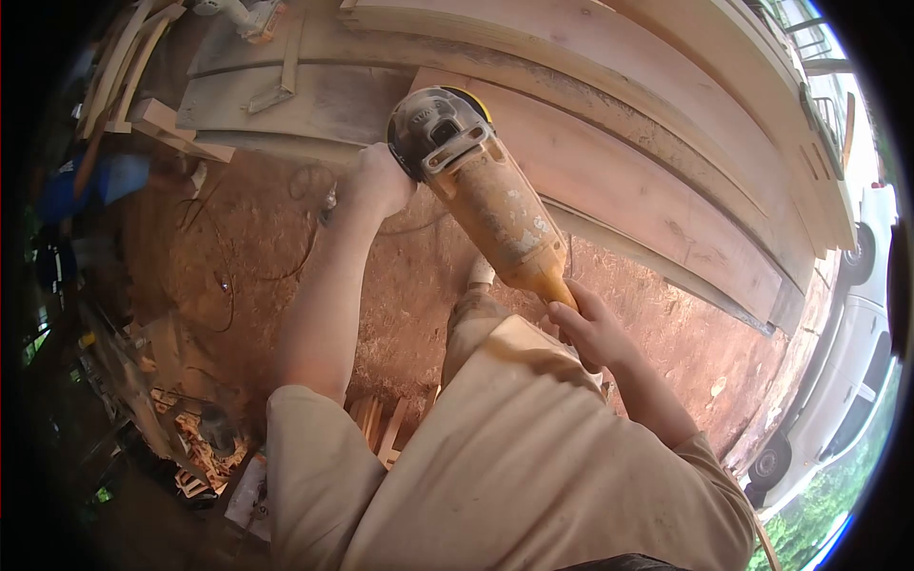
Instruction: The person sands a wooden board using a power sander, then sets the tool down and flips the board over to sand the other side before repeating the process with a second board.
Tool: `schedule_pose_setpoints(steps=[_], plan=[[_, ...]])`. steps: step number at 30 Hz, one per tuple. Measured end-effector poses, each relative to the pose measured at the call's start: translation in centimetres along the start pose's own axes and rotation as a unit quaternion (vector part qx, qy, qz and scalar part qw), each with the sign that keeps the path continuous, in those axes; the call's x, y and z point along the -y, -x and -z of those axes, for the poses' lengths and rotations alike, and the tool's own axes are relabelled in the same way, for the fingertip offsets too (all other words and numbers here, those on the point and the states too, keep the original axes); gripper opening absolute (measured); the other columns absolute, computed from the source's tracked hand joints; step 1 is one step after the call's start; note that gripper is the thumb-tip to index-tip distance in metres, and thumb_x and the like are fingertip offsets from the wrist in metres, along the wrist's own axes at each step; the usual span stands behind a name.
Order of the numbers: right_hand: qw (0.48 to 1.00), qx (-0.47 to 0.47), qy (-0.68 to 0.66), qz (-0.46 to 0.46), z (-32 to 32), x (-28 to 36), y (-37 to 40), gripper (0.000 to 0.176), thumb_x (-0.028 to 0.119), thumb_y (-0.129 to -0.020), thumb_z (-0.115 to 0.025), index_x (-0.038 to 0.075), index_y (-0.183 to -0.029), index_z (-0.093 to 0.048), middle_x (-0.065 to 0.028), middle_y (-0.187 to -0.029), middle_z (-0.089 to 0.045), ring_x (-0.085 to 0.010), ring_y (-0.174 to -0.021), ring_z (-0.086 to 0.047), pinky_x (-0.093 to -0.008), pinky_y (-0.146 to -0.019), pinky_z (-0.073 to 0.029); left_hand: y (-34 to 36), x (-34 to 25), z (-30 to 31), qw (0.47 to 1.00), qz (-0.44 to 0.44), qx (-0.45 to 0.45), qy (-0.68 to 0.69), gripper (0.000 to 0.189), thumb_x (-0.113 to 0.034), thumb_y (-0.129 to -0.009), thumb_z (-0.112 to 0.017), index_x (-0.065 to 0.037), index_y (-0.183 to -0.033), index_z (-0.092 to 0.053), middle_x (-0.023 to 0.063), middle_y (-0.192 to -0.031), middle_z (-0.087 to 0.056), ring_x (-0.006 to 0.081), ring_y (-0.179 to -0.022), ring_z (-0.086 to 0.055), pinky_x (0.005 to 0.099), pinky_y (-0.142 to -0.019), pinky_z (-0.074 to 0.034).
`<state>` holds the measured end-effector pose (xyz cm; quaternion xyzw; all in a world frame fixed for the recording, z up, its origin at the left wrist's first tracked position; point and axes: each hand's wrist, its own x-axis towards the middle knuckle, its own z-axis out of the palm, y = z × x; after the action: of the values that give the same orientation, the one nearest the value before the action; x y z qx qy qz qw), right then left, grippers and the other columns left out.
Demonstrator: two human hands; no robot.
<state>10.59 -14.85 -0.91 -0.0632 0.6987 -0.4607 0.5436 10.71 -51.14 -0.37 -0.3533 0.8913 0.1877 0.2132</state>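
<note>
Apparently for steady control, the angle grinder [500, 205] is held w/ both hands near the plank [633, 186], R hand [592, 328] grasping its rear handle [550, 283] and L hand [383, 181] prob. clenched on it beside the head [440, 126], but L fingertips are hidden and whether this head touches wood I can't tell.

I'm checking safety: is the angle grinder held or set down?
Held: the right hand clasps the angle grinder by its rear handle; the left hand is at its head.
</note>
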Motion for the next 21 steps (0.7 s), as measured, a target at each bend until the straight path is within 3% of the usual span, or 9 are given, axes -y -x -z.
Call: schedule_pose_setpoints(steps=[2, 8, 13, 18, 21], plan=[[1.0, 0.008, 0.008, -0.004, -0.5, 0.4, -0.1, 0.053, 0.038, -0.105, -0.064, 0.002, -0.143, -0.056, -0.0021, -0.094, -0.06, -0.0106, -0.082, -0.058, -0.0304, -0.073, -0.051, 0.0, 1.0, -0.2, 0.999, -0.023, 0.002, -0.038, 0.03, -0.027, -0.092, -0.067, -0.009, -0.114, -0.077, 0.0198, -0.115, -0.076, 0.0395, -0.114, -0.07, 0.0483, -0.095, -0.056], [0.999, 0.004, 0.028, -0.031, 0.6, -1.0, 2.0, 0.055, 0.038, -0.104, -0.065, 0.002, -0.144, -0.055, -0.0047, -0.103, -0.064, -0.0147, -0.093, -0.06, -0.033, -0.083, -0.051, -0.2, 1.5, -3.7, 0.998, -0.05, 0.002, -0.046, 0.03, -0.03, -0.094, -0.067, -0.008, -0.112, -0.077, 0.0225, -0.113, -0.075, 0.0427, -0.111, -0.069, 0.0512, -0.093, -0.057], [1.0, -0.008, 0.011, -0.024, 3.5, -4.5, 6.4, 0.056, 0.036, -0.103, -0.066, -0.001, -0.145, -0.055, -0.0087, -0.115, -0.066, -0.0182, -0.109, -0.06, -0.0364, -0.098, -0.048, 4.1, -3.9, -4.9, 0.997, -0.075, 0.017, -0.019, 0.03, -0.029, -0.092, -0.069, -0.006, -0.11, -0.078, 0.0237, -0.11, -0.075, 0.0431, -0.109, -0.07, 0.0508, -0.092, -0.058], [0.999, -0.025, -0.044, -0.02, 6.0, -8.0, 10.4, 0.057, 0.035, -0.103, -0.067, -0.003, -0.144, -0.055, -0.0093, -0.116, -0.066, -0.0182, -0.11, -0.06, -0.0353, -0.098, -0.048, 7.8, -9.3, -5.4, 0.996, -0.077, 0.033, -0.019, 0.028, -0.026, -0.09, -0.069, -0.005, -0.105, -0.078, 0.0238, -0.108, -0.075, 0.0421, -0.108, -0.071, 0.0504, -0.092, -0.058], [0.997, -0.041, -0.065, -0.025, 7.6, -10.5, 12.9, 0.056, 0.033, -0.102, -0.067, -0.002, -0.144, -0.056, -0.0097, -0.117, -0.066, -0.0183, -0.111, -0.06, -0.035, -0.099, -0.048, 9.0, -12.3, -7.7, 0.99, -0.122, 0.053, -0.048, 0.026, -0.025, -0.091, -0.068, -0.005, -0.103, -0.078, 0.0238, -0.108, -0.075, 0.0423, -0.107, -0.071, 0.0505, -0.092, -0.058]])
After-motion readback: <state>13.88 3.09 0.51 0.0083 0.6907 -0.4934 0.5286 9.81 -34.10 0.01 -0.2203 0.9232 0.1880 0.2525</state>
